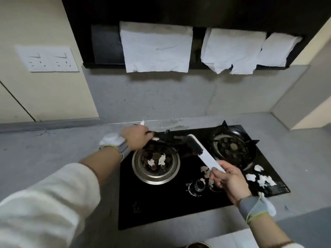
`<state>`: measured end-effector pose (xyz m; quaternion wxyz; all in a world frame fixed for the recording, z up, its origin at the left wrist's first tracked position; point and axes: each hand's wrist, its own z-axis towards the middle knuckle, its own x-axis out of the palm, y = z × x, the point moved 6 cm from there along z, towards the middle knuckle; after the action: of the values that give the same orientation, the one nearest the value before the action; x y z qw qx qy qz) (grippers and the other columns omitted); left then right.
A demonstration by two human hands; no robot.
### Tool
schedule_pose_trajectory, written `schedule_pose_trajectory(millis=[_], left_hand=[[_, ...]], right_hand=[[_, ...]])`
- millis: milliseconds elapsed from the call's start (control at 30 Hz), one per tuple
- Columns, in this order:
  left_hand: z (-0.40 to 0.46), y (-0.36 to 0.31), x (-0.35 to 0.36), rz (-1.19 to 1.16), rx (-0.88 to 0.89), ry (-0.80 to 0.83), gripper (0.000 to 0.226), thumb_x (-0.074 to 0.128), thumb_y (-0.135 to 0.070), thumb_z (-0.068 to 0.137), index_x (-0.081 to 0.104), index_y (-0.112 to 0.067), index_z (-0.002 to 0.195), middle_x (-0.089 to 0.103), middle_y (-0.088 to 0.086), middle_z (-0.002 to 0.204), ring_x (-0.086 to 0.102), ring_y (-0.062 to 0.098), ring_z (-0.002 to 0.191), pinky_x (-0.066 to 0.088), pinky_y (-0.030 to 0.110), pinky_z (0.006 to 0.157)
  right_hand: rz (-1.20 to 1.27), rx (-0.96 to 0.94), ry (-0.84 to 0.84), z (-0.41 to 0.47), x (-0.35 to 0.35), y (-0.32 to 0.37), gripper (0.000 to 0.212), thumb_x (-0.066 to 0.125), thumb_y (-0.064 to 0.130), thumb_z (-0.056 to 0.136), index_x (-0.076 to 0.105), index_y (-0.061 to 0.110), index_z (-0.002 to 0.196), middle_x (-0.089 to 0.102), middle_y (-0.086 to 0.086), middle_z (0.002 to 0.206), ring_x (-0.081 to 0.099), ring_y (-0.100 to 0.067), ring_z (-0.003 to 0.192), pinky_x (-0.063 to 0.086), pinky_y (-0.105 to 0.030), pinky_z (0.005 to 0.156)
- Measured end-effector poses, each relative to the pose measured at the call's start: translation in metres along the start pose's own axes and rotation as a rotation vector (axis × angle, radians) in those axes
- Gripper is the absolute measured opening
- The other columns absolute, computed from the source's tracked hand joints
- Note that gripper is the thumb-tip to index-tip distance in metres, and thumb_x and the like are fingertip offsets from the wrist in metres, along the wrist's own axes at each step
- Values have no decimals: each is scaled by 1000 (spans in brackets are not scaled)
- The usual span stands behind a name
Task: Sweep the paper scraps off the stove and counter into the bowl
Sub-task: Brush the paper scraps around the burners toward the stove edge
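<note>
Sweeping is under way – right hand [228,178] grips the brush [200,151]; left hand [137,139] lifts the grate [170,138] off the left burner [155,162]. Next – flick out its scraps [162,159]

Cream sleeves [44,203], grey wristbands [250,207] with yellow-green cords.

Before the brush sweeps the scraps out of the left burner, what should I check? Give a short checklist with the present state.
1. Right hand grips white-handled, black-bristled brush: ok.
2. Left hand holds black iron pot grate lifted off the steel-ringed left burner: ok.
3. White paper scraps in burner exposed: ok.
4. Bristles on those scraps: not ok, brush is beside the burner.
5. Bowl ready: cannot tell, only a dark rim shows at bottom edge.
6. White scraps at black glass stove's right edge cleared: not ok.
</note>
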<state>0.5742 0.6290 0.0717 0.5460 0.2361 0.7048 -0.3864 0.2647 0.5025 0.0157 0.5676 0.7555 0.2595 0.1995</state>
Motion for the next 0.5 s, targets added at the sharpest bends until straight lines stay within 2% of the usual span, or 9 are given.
schedule_pose_trajectory(millis=[67,133,200,233,267,333,400,500], left_hand=[[22,-6,-19,-62,-59,44,38,50,-40,97,71,-10,104,71,18,112,65,35,104,49,33,84],[36,-9,-30,-105,-93,78,37,52,-38,97,71,-6,104,71,21,111,66,37,95,49,32,78],[44,-12,-32,-130,-93,118,40,52,-36,99,70,-1,104,72,25,105,63,37,82,46,30,70],[45,-13,-31,-139,-84,142,39,52,-34,99,70,1,104,71,26,103,61,35,77,47,30,69],[44,-16,-27,-153,-75,166,38,51,-32,100,69,1,102,70,26,97,59,32,73,48,30,67],[43,-20,-20,-185,-64,209,31,48,-28,100,64,-2,93,63,21,80,60,31,62,50,30,56],[40,-24,-15,-192,-40,222,29,46,-27,101,62,-5,91,60,16,74,61,31,54,49,29,48],[33,-30,-12,-145,17,220,30,45,-26,101,63,-5,89,60,13,75,61,28,61,48,30,57]], right_hand=[[-234,-1,28,0,0,-8,12,59,-2,87,68,6,85,58,-11,56,39,-14,43,30,-21,42],[-585,-12,63,6,11,-21,12,62,11,86,68,19,80,64,-2,57,51,-13,50,39,-24,50],[-887,-23,66,15,28,-32,8,58,27,87,63,29,93,71,-1,74,65,-16,72,49,-29,68],[-1004,-34,55,21,39,-35,12,54,30,89,60,28,100,72,-4,83,66,-23,84,49,-33,74],[-1086,-51,46,26,50,-35,14,49,28,92,56,24,104,70,-9,92,65,-30,91,48,-36,74],[-1156,-87,62,37,71,-33,14,42,21,94,46,13,105,64,-15,98,63,-36,92,44,-37,69],[-1192,-100,139,42,92,-32,12,40,16,92,41,13,103,59,-15,102,62,-39,91,48,-41,70],[-1279,-104,190,36,114,-37,25,41,14,89,42,13,114,57,-14,111,63,-40,95,49,-44,75]])
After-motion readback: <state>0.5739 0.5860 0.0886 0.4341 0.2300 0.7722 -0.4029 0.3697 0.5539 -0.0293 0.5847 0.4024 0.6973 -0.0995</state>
